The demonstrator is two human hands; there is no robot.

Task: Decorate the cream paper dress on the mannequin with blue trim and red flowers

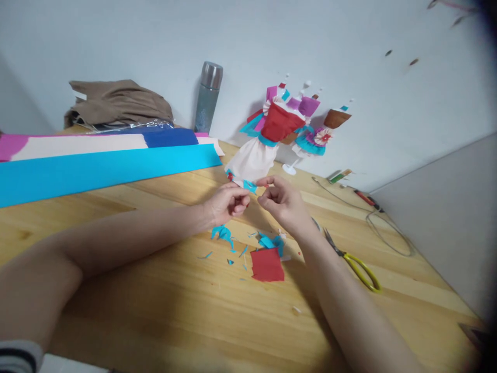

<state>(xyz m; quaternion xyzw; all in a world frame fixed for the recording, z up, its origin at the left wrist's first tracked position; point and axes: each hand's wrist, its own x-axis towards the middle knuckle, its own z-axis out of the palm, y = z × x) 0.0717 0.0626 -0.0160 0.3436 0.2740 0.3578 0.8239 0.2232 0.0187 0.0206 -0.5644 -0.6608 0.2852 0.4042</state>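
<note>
A small dress form wears a red bodice [282, 122] over a long cream skirt [252, 159], with a blue band at the waist. Blue pieces and a small red flower [230, 176] trim the skirt's hem. At that hem my left hand [230, 201] is closed, thumb against fingers, on the lower edge beside a blue piece [249, 186]. Just to the right, my right hand [281, 199] has its fingers curled together, with a tiny red bit at the fingertips. Below the hands lie blue paper scraps [222, 233] and a red square [267, 264].
Yellow-handled scissors [359, 269] lie beside my right forearm. More small dressed forms [337, 119] stand behind the red bodice. Long coloured sheets [97, 168], brown cloth [120, 101] and a flask [209, 98] are at the back left. A cable [368, 212] is at the right.
</note>
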